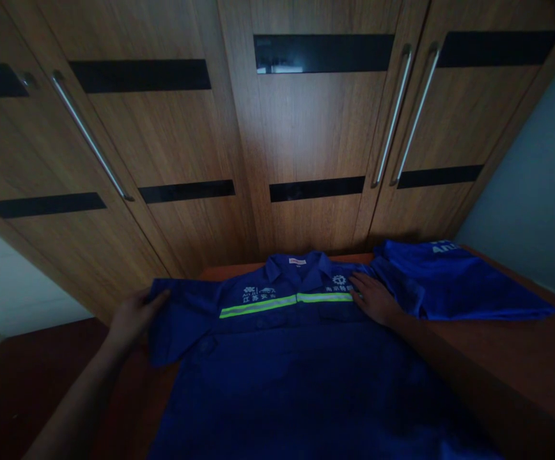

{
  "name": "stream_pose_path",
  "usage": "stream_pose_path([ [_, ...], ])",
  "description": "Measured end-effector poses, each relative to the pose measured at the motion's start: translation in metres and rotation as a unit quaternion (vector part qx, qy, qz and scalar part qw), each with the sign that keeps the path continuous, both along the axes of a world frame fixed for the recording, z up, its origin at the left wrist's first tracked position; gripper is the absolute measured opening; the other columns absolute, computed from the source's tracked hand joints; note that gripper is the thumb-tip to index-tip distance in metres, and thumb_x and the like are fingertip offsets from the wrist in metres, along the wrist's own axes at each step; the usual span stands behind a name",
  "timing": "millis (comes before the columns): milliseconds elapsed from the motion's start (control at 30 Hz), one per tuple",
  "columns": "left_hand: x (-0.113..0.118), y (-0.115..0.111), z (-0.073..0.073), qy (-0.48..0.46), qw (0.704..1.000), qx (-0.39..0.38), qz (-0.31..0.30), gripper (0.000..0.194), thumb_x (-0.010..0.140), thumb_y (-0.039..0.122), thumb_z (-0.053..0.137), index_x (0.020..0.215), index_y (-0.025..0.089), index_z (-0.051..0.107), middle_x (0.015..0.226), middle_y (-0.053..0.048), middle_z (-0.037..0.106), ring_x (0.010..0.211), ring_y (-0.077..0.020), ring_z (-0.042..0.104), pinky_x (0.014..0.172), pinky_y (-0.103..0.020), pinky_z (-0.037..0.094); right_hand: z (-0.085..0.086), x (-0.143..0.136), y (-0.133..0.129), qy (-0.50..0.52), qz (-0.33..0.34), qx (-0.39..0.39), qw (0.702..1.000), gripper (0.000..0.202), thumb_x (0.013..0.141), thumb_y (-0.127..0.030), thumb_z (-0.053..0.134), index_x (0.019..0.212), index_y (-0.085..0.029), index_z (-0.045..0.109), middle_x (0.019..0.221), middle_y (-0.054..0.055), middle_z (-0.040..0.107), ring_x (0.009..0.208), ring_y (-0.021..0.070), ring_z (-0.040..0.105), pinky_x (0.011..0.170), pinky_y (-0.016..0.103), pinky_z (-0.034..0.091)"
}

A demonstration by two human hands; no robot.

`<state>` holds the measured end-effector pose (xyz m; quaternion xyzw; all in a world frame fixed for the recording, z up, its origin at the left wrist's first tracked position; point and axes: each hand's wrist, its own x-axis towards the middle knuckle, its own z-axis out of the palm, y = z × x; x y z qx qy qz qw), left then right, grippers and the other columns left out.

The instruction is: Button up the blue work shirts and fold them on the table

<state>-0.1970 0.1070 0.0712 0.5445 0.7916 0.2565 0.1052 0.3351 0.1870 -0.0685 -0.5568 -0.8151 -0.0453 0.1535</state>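
A dark blue work shirt (277,358) lies spread front side up, its collar toward the cabinet, with white print and a yellow-green reflective stripe across the chest. At the left, my left hand (136,316) grips the end of the short sleeve, thumb on top and the other fingers partly hidden. My right hand (376,297) rests flat on the chest beside the round white logo, its fingers stretched out. The sleeve on the right side is partly hidden behind that hand.
Brighter blue folded cloth (469,281) with white lettering lies to the right on the reddish-brown table (512,358). Behind stands a wooden cabinet (306,128) with dark strips and long metal handles. Pale walls show at both sides.
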Motion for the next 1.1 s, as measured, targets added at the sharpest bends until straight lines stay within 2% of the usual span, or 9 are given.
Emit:
stream_pose_path([
  [67,0.021,-0.003,0.018,-0.051,0.998,0.013,-0.042,0.042,0.085,0.05,0.046,0.105,0.016,0.062,0.096,-0.004,0.073,0.084,-0.0208,0.068,0.075,-0.029,0.054,0.0,0.0,0.0,0.0,0.001,-0.002,1.0,0.053,0.094,-0.043,0.03,0.131,-0.011,0.051,0.139,0.017,0.046,0.13,0.0291,0.039,0.106,0.047,0.033],
  [167,0.063,-0.012,0.03,-0.015,0.993,0.03,-0.11,0.043,0.084,0.053,0.047,0.106,0.019,0.063,0.097,-0.004,0.072,0.085,-0.0225,0.068,0.075,-0.032,0.053,0.001,-0.001,-0.001,-0.005,0.003,-0.002,1.0,0.053,0.094,-0.042,0.03,0.13,-0.01,0.052,0.139,0.017,0.046,0.13,0.0296,0.04,0.106,0.047,0.033],
  [300,0.114,-0.03,0.024,-0.016,0.964,-0.058,-0.26,0.047,0.084,0.052,0.047,0.115,0.02,0.061,0.093,-0.004,0.072,0.082,-0.0217,0.068,0.073,-0.03,0.053,0.003,-0.001,-0.002,-0.008,0.003,0.005,1.0,0.053,0.094,-0.041,0.029,0.13,-0.01,0.052,0.138,0.017,0.047,0.129,0.0296,0.041,0.106,0.047,0.034],
  [433,0.133,-0.032,0.008,0.004,0.927,-0.096,-0.362,0.045,0.088,0.05,0.044,0.12,0.023,0.059,0.111,-0.004,0.069,0.098,-0.0209,0.065,0.086,-0.03,0.05,0.003,-0.002,-0.001,-0.013,-0.001,0.007,1.0,0.052,0.094,-0.04,0.03,0.13,-0.01,0.052,0.138,0.017,0.048,0.129,0.0292,0.041,0.106,0.047,0.034],
  [567,0.128,-0.018,-0.019,0.129,0.934,-0.018,-0.332,0.049,0.092,0.047,0.034,0.125,0.018,0.057,0.134,-0.008,0.055,0.121,-0.0223,0.052,0.105,-0.036,0.037,0.001,-0.001,0.0,-0.025,-0.002,0.004,1.0,0.052,0.094,-0.04,0.03,0.131,-0.01,0.051,0.139,0.017,0.046,0.13,0.029,0.04,0.106,0.046,0.034],
  [700,0.119,-0.006,-0.061,0.215,0.923,-0.022,-0.319,0.066,0.09,0.056,0.035,0.139,0.013,0.042,0.15,-0.013,0.033,0.136,-0.0266,0.034,0.111,-0.041,0.029,0.0,-0.001,0.0,-0.027,-0.002,0.006,1.0,0.053,0.094,-0.041,0.029,0.131,-0.01,0.051,0.139,0.017,0.047,0.129,0.029,0.041,0.106,0.046,0.034],
  [800,0.112,-0.002,-0.085,0.25,0.927,-0.031,-0.278,0.074,0.089,0.061,0.032,0.143,0.011,0.035,0.151,-0.015,0.028,0.138,-0.0292,0.027,0.112,-0.047,0.025,-0.002,-0.001,0.0,-0.02,-0.001,0.007,1.0,0.053,0.094,-0.041,0.029,0.131,-0.011,0.052,0.139,0.017,0.046,0.129,0.0296,0.041,0.105,0.048,0.034],
  [900,0.11,0.0,-0.091,0.264,0.934,-0.046,-0.237,0.078,0.088,0.064,0.028,0.142,0.009,0.034,0.151,-0.018,0.027,0.138,-0.031,0.027,0.111,-0.049,0.024,-0.003,0.0,0.001,-0.013,-0.004,0.007,1.0,0.053,0.094,-0.043,0.029,0.131,-0.012,0.051,0.14,0.016,0.046,0.13,0.0296,0.04,0.105,0.048,0.034],
  [1100,0.123,0.015,-0.077,0.29,0.931,-0.024,-0.223,0.077,0.088,0.064,0.028,0.137,0.006,0.042,0.147,-0.022,0.034,0.136,-0.0338,0.03,0.11,-0.051,0.025,-0.003,-0.003,-0.001,-0.026,-0.004,0.0,1.0,0.053,0.094,-0.042,0.028,0.132,-0.011,0.05,0.141,0.017,0.045,0.131,0.0292,0.039,0.106,0.047,0.033],
])
